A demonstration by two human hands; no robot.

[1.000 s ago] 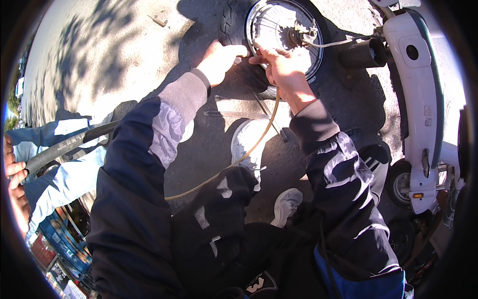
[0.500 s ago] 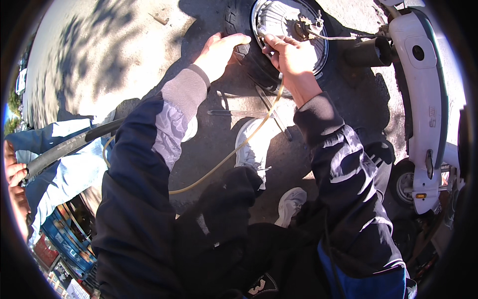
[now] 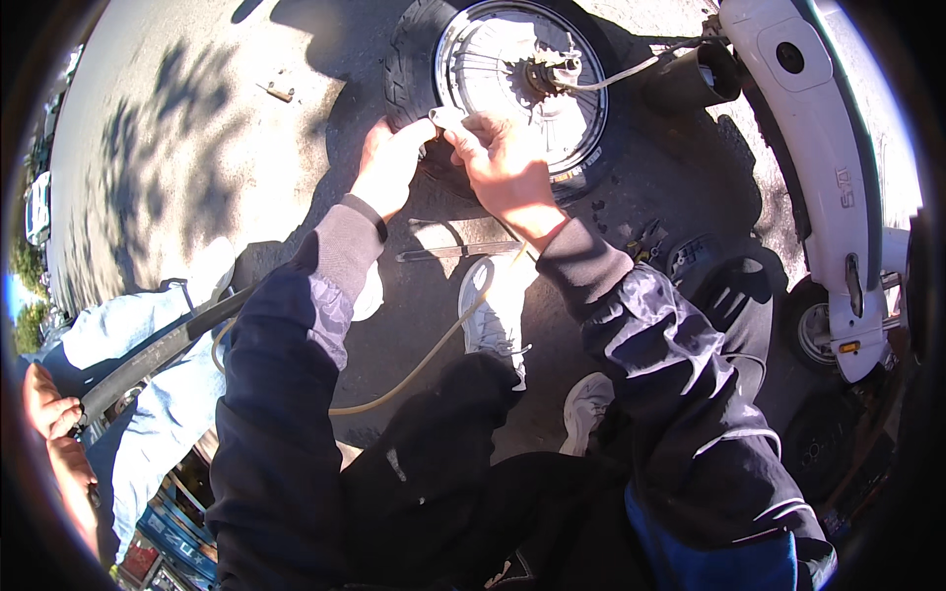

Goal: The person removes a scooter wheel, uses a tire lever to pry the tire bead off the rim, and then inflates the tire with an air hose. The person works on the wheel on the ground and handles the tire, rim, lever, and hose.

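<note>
A scooter wheel (image 3: 522,20) with a black tyre (image 3: 409,64) and a finned silver hub lies flat on the ground ahead of my hands. My right hand (image 3: 507,167) is closed around a small silver fitting (image 3: 445,117) over the tyre's near edge. From under this hand a thin yellowish air hose (image 3: 424,379) runs down past my shoe. My left hand (image 3: 389,167) is closed at the tyre's near left edge, thumb tip close to the fitting. What its fingers grip is hidden. Below the wheel lies a flat metal tyre lever (image 3: 458,251).
To the right stands a white scooter body (image 3: 838,187), joined to the hub by a cable (image 3: 631,69), with a dark cylinder (image 3: 695,79) beside it. Pliers (image 3: 647,241) lie right of the wheel. At left, another person's hand (image 3: 59,404) holds a black tube (image 3: 163,350).
My right hand has moved left and down from the hub's rim to beside my left hand, carrying the fitting. The view has shifted, and more of the wheel shows.
</note>
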